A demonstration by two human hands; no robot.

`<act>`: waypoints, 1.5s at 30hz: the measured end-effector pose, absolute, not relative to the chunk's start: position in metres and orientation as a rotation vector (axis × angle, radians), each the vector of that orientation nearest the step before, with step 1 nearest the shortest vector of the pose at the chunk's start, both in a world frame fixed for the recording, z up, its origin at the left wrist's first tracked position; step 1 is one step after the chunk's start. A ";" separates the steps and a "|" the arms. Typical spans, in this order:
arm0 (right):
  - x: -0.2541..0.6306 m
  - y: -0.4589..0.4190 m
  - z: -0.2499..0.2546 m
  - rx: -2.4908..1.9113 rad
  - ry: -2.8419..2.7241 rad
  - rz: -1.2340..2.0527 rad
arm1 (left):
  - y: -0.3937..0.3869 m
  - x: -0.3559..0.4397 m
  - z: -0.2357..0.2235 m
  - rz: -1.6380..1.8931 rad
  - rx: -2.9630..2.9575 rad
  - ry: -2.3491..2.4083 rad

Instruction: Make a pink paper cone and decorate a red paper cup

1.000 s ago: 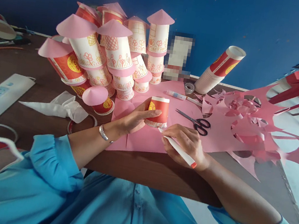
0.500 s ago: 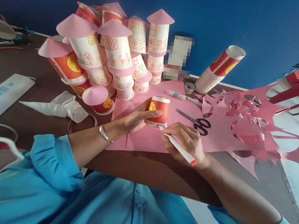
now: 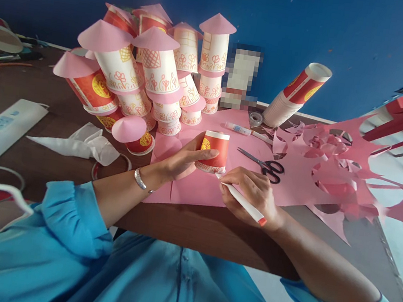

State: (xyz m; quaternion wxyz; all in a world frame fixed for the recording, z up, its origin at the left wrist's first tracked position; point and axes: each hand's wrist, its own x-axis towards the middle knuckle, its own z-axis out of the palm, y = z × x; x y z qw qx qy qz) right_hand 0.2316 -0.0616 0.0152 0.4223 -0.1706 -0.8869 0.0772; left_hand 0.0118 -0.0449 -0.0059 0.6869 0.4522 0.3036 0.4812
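Observation:
My left hand (image 3: 185, 158) is closed around a red paper cup (image 3: 216, 149) with a yellow emblem and a white band at its lower edge that carries small drawn marks. Between the fingers of my right hand (image 3: 250, 191) is a white marker (image 3: 244, 204) with an orange-red end. Its tip points at the cup's lower edge; whether it touches cannot be made out. Both hands are above pink paper (image 3: 195, 190) at the table's front. Just right of the cup lie black-handled scissors (image 3: 265, 166), blades apart, and behind them another marker (image 3: 240, 129).
Several cup towers with pink cone roofs (image 3: 157, 38) stand at the back left. A leaning cup stack (image 3: 297, 92) and a tape roll (image 3: 255, 119) are at the back. Cut pink scraps (image 3: 336, 161) cover the right side. White crumpled material (image 3: 85, 143) lies left.
The marker tip has shifted very slightly along the cup's lower edge. Both hands keep their hold, and the view has moved a little.

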 end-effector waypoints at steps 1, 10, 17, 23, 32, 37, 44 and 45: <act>0.232 -0.062 0.015 -0.427 -2.224 0.195 | -0.045 0.012 -0.005 1.079 1.011 0.683; 0.231 -0.063 0.016 -0.416 -2.202 0.185 | -0.046 0.012 -0.005 1.078 1.033 0.696; 0.231 -0.065 0.016 -0.384 -2.207 0.194 | -0.045 0.012 -0.006 1.102 1.060 0.686; 0.230 -0.065 0.016 -0.352 -2.203 0.138 | -0.045 0.012 -0.006 1.098 1.031 0.710; 0.230 -0.064 0.015 -0.362 -2.195 0.126 | -0.045 0.012 -0.009 1.092 0.984 0.698; 0.230 -0.063 0.015 -0.344 -2.186 0.103 | -0.044 0.010 -0.011 1.119 0.916 0.676; 0.229 -0.062 0.014 -0.334 -2.151 0.097 | -0.040 0.008 -0.018 1.161 0.831 0.647; 0.229 -0.062 0.014 -0.331 -2.150 0.093 | -0.039 0.008 -0.020 1.173 0.823 0.641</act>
